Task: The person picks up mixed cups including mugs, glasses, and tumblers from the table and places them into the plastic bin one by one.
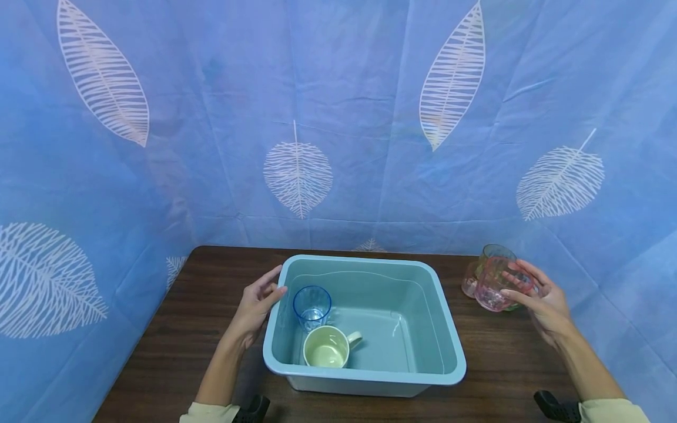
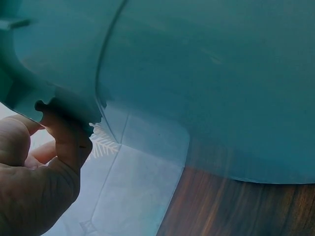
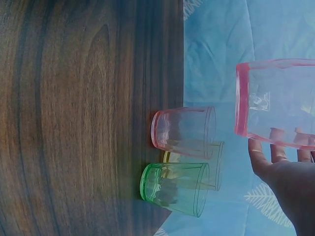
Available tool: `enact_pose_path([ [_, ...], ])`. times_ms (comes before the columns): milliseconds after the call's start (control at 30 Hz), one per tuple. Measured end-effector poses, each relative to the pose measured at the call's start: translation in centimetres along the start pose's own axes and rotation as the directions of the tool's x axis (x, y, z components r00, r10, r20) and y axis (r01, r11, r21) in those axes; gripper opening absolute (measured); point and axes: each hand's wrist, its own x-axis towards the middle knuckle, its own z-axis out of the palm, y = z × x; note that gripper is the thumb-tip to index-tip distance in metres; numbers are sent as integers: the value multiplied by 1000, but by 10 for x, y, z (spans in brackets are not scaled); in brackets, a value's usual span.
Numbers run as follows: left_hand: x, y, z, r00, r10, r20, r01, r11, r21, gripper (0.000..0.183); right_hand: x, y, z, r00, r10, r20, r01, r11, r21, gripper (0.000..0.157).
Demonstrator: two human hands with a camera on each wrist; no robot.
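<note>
Sleeves (image 1: pixel 208 413): pale, with black wrist straps (image 1: pixel 252 409), at the head view's bottom edge.
Left hand (image 1: pixel 258 304): grips the tub (image 1: pixel 365 376) at its left rim; the left wrist view adds bent fingers meeting that edge.
Right hand (image 1: pixel 547 302): thumb and fingers around a pink glass (image 3: pixel 280 103), which the right wrist view shows above the tabletop (image 3: pixel 74 123).
Standing glasses: second pink glass (image 3: pixel 179 132), yellow glass (image 3: pixel 216 160), green glass (image 3: pixel 174 189), partly covered from the head view.
Tub contents: blue-rimmed glass (image 1: pixel 312 308), green mug (image 1: pixel 326 346), visible from the head alone.
</note>
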Motion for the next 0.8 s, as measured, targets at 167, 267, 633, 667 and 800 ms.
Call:
enact_pose_path([
  [167,1,0,0,1000,2,-2,-2,1000,2,58,0,-2,2,1000,2,24,-3,1000,26,64],
  [267,1,0,0,1000,1,-4,-1,1000,8,57,0,-2,3,999,-2,39,0,999,40,63],
  [633,2,2,0,1000,-4,-13,5,1000,27,58,2,-5,5,999,-1,39,0,1000,31,59],
  [667,2,2,0,1000,-6,-13,7,1000,25,58,2,-5,5,999,-1,38,0,1000,27,59],
  [800,1,1,0,1000,-20,-15,20,1000,20,58,1,-5,6,999,11,36,-11,1000,-7,60],
])
